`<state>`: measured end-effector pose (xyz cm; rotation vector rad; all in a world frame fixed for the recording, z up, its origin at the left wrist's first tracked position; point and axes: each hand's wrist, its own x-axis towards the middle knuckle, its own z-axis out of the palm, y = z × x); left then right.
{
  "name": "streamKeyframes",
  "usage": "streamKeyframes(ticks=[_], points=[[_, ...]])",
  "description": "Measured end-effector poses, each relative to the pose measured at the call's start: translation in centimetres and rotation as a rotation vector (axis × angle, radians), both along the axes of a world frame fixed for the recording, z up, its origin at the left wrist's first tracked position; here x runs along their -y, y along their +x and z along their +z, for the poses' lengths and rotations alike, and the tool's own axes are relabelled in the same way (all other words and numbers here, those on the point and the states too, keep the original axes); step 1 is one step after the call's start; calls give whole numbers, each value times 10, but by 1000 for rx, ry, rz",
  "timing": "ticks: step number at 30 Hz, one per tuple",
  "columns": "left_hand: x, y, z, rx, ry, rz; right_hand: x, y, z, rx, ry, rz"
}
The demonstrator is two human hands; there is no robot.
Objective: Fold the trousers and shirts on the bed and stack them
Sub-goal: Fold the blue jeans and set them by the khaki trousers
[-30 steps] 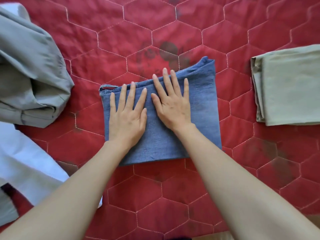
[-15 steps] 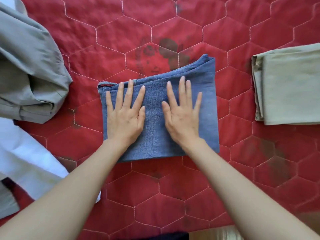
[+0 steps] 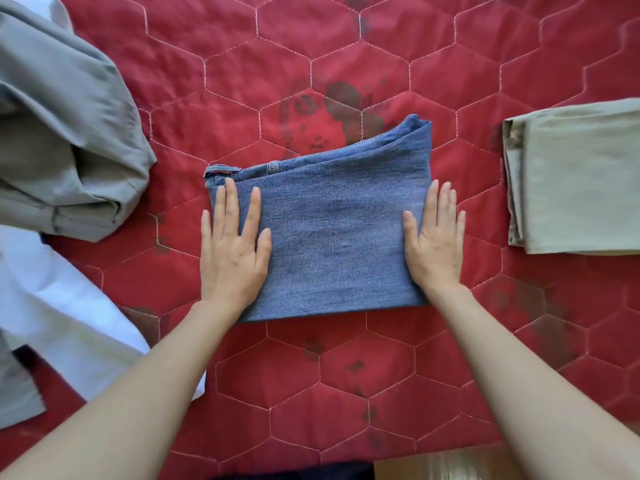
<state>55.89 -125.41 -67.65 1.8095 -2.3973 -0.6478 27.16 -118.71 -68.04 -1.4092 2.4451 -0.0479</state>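
Folded blue denim trousers point(image 3: 332, 237) lie in the middle of the red quilted bed cover point(image 3: 311, 375). My left hand point(image 3: 233, 251) lies flat on their left edge, fingers straight. My right hand point(image 3: 434, 240) lies flat on their right edge, fingers straight and partly over the side. A folded beige garment point(image 3: 575, 181) sits at the right. A crumpled grey garment point(image 3: 65, 133) is heaped at the upper left, with a white garment point(image 3: 59, 313) below it.
A grey piece of cloth point(image 3: 17, 393) shows at the lower left edge. A strip of wooden floor point(image 3: 446, 465) appears past the bed's near edge at the bottom. Bare red quilt lies between the denim and the beige garment.
Both hands have slid apart from the middle of the denim to its left and right edges, smoothing it flat. The other garments have not moved.
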Motion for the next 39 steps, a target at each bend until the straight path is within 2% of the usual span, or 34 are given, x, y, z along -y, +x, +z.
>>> streamKeyframes(ticks=[3,7,11,13,17,23,29,34,39], points=[[0,-2,1,-3,17,43,3,7,4,58,-123,30],[-9,2,6,-66,95,264,6,14,9,4,-247,-10],[-20,8,13,-169,112,345,7,12,16,124,-139,-130],[-12,13,15,-243,218,377,6,10,19,184,-69,-138],[4,26,16,-216,353,296,-6,11,26,270,-21,-151],[-13,26,26,-246,213,295,-41,40,36,222,-125,-266],[-22,9,42,-351,173,328,-34,25,57,122,-248,-131],[-12,-39,73,-430,73,356,-12,-19,80,88,-358,-26],[-4,-123,115,-476,-28,388,6,-105,115,89,-487,9]])
